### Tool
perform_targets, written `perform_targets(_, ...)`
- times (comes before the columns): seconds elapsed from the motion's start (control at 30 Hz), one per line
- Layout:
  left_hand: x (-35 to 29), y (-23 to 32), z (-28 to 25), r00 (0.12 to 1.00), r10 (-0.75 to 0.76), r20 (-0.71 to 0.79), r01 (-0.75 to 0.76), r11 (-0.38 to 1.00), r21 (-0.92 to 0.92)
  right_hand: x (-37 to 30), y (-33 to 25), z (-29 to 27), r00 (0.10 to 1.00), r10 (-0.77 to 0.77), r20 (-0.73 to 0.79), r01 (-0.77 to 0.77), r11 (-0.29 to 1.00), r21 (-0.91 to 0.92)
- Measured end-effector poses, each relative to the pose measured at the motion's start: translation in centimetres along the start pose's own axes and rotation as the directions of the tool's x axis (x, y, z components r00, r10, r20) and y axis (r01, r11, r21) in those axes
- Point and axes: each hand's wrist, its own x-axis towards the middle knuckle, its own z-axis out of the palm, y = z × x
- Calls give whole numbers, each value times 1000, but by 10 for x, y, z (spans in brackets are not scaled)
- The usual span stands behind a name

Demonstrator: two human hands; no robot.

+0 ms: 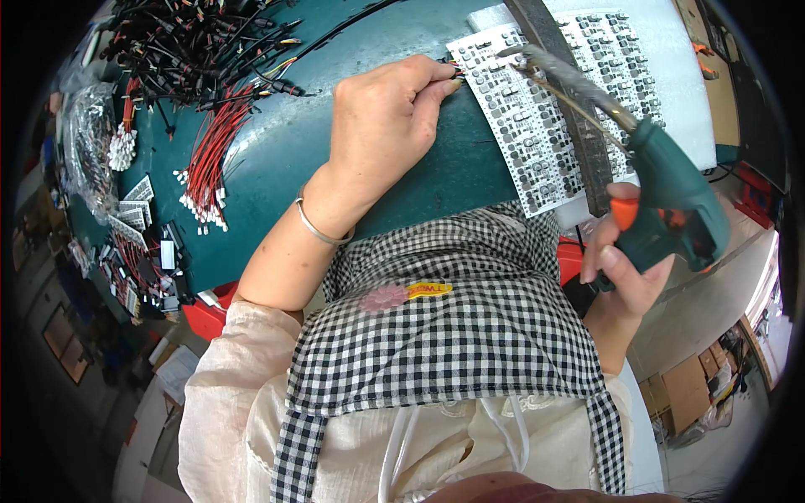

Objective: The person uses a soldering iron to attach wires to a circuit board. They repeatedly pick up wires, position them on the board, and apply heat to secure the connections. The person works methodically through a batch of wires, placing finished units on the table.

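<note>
My left hand [386, 121] is closed in a pinch on the ends of thin coloured wires [454, 64], at the left edge of a white circuit board panel [495, 101]. Most of the wire length is hidden by the fingers. In my right hand [625, 272] is a green soldering gun [681, 197] with an orange trigger, my fingers wrapped round its handle. Its long metal tip reaches up and left over the panel, near the wire ends; contact cannot be made out. A dark metal bar [579, 126] lies across the panel, which rests on white foam [683, 117].
Black cables with connectors [201, 50] are heaped at the far left of the green table [285, 184]. Red wires with white plugs [210, 168] lie nearer. Clear plastic bags [88, 151] and small parts [151, 260] line the left edge. Cardboard boxes [683, 390] stand at the lower right.
</note>
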Motion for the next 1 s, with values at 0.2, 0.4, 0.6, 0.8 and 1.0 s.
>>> perform_targets(0.2,1,0,0,1000,0,0,0,1000,3,-3,-1,-15,998,-19,54,15,997,74)
perform_targets(0.4,1,0,0,1000,0,7,-1,1000,19,-6,2,-8,998,-53,30,49,994,99)
perform_targets(0.6,2,3,-1,998,-48,36,48,999,8,-10,3,-5,998,-55,35,53,997,49)
perform_targets(0.8,3,1,-2,955,-255,149,281,941,-189,-15,6,-9,998,-45,51,44,999,24)
perform_targets(1.0,1,2,1,959,-254,127,275,943,-187,-18,11,-6,995,-87,37,87,996,0)
